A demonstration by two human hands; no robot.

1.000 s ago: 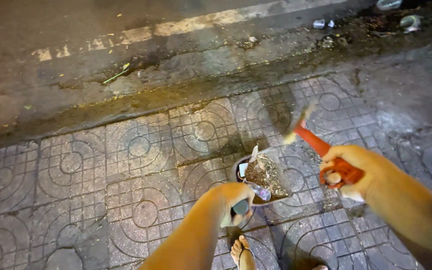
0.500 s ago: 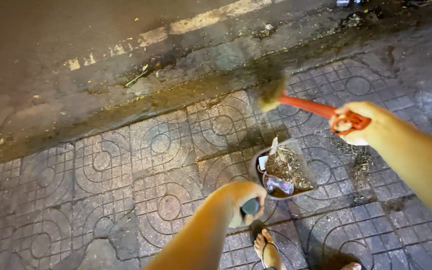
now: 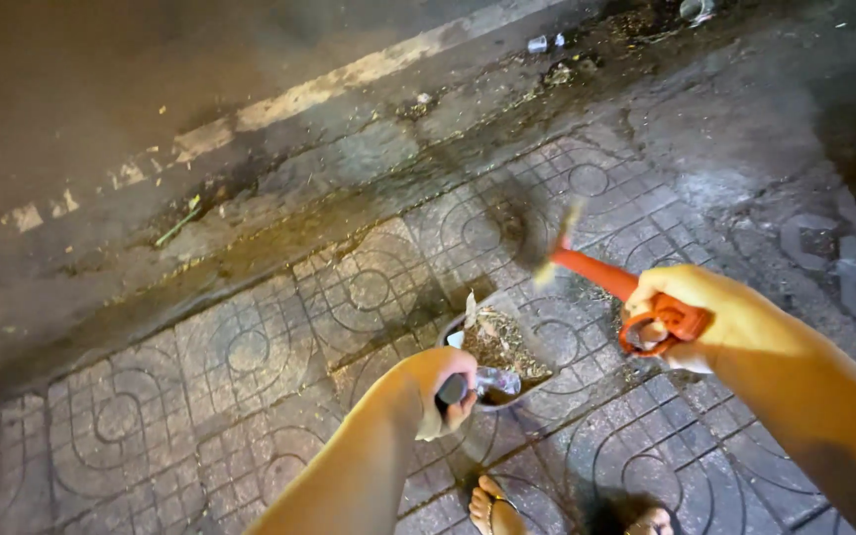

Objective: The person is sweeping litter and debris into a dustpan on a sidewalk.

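Head view: a dustpan, loaded with litter on patterned paving, is being gripped by the left hand. An orange-handled broom is being clasped by the right hand; short, low strokes toward the pan's lip are being advised, judging by the loose debris.

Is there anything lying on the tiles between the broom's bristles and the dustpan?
Nothing visible does. The blurred bristles of the orange-handled broom in the right hand hang just beyond the dustpan held by the left hand; only patterned paving lies between.
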